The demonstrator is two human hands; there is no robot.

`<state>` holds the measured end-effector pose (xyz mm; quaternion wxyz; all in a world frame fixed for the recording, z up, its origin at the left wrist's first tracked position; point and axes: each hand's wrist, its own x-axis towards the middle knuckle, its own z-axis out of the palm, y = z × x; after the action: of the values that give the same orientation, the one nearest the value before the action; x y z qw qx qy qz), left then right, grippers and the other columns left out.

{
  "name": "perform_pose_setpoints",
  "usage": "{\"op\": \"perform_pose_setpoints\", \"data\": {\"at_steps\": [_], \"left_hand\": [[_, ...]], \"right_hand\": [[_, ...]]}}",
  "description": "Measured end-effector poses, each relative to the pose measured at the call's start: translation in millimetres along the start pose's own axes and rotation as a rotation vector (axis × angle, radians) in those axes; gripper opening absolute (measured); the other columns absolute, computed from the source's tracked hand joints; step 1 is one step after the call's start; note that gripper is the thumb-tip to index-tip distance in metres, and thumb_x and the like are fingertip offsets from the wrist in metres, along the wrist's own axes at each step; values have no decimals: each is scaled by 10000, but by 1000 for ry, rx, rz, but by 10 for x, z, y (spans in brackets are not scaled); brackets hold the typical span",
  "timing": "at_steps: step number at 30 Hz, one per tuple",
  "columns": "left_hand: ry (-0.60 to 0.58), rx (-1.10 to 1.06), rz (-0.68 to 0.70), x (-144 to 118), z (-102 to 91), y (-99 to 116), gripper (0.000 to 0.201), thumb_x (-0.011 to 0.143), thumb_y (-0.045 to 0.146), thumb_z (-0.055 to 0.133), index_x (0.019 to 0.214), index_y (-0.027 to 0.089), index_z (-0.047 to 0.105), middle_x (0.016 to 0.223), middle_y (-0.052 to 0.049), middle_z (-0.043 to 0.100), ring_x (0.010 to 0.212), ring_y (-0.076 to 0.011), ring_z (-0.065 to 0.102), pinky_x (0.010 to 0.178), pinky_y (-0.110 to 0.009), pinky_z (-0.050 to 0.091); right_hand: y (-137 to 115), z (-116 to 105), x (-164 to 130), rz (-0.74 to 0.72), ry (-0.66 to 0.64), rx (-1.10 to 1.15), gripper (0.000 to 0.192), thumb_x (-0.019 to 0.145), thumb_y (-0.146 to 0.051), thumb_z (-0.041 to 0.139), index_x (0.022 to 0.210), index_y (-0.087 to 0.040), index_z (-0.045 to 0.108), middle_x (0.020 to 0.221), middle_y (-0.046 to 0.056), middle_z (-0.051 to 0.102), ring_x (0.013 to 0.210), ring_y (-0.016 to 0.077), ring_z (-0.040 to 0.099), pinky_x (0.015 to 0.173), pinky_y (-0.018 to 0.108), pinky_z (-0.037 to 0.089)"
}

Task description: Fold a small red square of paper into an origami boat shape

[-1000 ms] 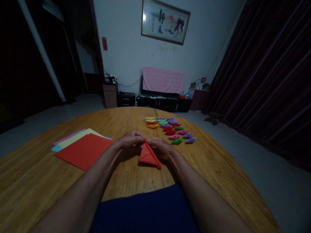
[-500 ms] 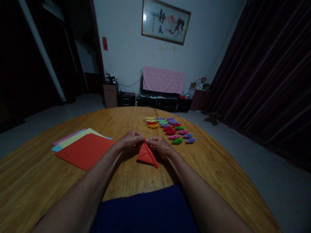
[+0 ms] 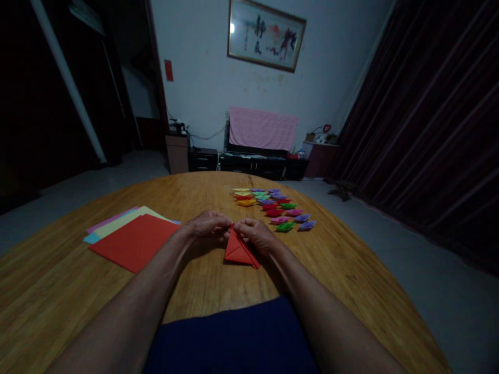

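Observation:
A folded red sheet of paper (image 3: pixel 239 251), triangular in outline with crease lines, stands out below my hands, its narrow tip pointing away from me. My left hand (image 3: pixel 210 225) pinches that tip from the left, its fingers bent. From the other side, my right hand (image 3: pixel 255 232) has its thumb and fingers closed on the paper's upper right edge. Exactly where the fingertips grip is partly hidden. To the left of my left forearm lies a stack of coloured paper sheets (image 3: pixel 136 241), red on top, with yellow, pink and blue edges showing beneath.
Several small folded paper boats (image 3: pixel 274 212) in many colours sit in rows beyond my right hand. The round wooden table (image 3: pixel 335 291) bears everything. Behind it, a pink cloth (image 3: pixel 263 129) covers a screen on a black cabinet (image 3: pixel 237 163).
The folded red paper has shifted slightly right, its lower edge swinging the same way. My hands have stayed nearly in place, both still on its tip.

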<state>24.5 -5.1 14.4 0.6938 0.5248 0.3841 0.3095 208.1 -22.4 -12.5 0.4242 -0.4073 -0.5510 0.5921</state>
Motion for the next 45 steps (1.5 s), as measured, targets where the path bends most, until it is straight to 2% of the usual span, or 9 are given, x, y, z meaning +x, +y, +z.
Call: {"op": "perform_pose_setpoints", "data": {"at_steps": [3, 6, 10, 17, 27, 33, 36, 42, 45], "left_hand": [[17, 92, 19, 21, -27, 14, 257, 664, 344, 756, 645, 138, 605, 594, -13, 563, 534, -106, 490, 534, -247, 372], [95, 186, 52, 34, -14, -4, 311, 638, 388, 786, 627, 151, 586, 582, 16, 540, 504, -82, 431, 497, -226, 300], [109, 254, 70, 31, 28, -15, 275, 645, 347, 751, 573, 166, 557, 526, 30, 498, 471, -81, 392, 482, -231, 273], [97, 426, 118, 55, -12, 56, 167, 673, 259, 665, 559, 156, 598, 532, -7, 542, 478, -96, 435, 491, -237, 302], [58, 298, 94, 40, 26, 23, 166, 695, 223, 662, 563, 160, 584, 509, -1, 535, 459, -98, 447, 479, -230, 325], [48, 210, 89, -17, 31, 18, 218, 695, 251, 683, 535, 165, 563, 511, -2, 536, 439, -83, 425, 458, -230, 304], [40, 96, 103, -30, 48, -15, 200, 682, 240, 694, 561, 168, 552, 514, 20, 510, 435, -75, 419, 456, -226, 307], [43, -49, 115, -68, 164, -87, 221, 686, 240, 723, 610, 179, 524, 522, 48, 469, 442, -68, 423, 462, -215, 317], [106, -7, 150, -63, 192, -54, 221, 701, 269, 715, 619, 180, 529, 524, 49, 457, 435, -65, 404, 451, -215, 298]], "right_hand": [[-9, 5, -9, -1, 1, -29, 366, 659, -464, 752, 636, -187, 514, 572, -55, 471, 495, 69, 351, 499, 234, 228], [4, 1, -6, -7, 14, -56, 340, 683, -448, 732, 645, -190, 515, 570, -52, 481, 488, 70, 343, 494, 236, 218], [5, 12, -9, -2, 31, -93, 330, 692, -442, 736, 660, -188, 528, 565, -50, 499, 485, 72, 355, 493, 233, 225], [-48, 66, -46, -36, 57, -110, 316, 700, -431, 728, 653, -184, 537, 584, -31, 520, 523, 84, 390, 508, 236, 252], [-20, 37, -18, -47, 80, -183, 228, 713, -354, 669, 623, -183, 547, 579, -26, 497, 511, 85, 367, 501, 247, 231], [-16, 55, -7, -16, 108, -81, 206, 674, -341, 664, 625, -182, 543, 557, -45, 477, 499, 77, 377, 500, 228, 253], [-10, 60, -16, -7, 96, -24, 213, 673, -349, 681, 653, -177, 558, 574, -47, 479, 499, 74, 391, 504, 223, 269], [15, 25, 12, 0, 59, 8, 252, 662, -366, 703, 643, -178, 537, 570, -52, 467, 481, 62, 367, 492, 220, 257], [10, 24, 29, -26, 99, -19, 239, 674, -355, 685, 626, -182, 527, 559, -50, 469, 479, 65, 369, 486, 221, 253]]}}
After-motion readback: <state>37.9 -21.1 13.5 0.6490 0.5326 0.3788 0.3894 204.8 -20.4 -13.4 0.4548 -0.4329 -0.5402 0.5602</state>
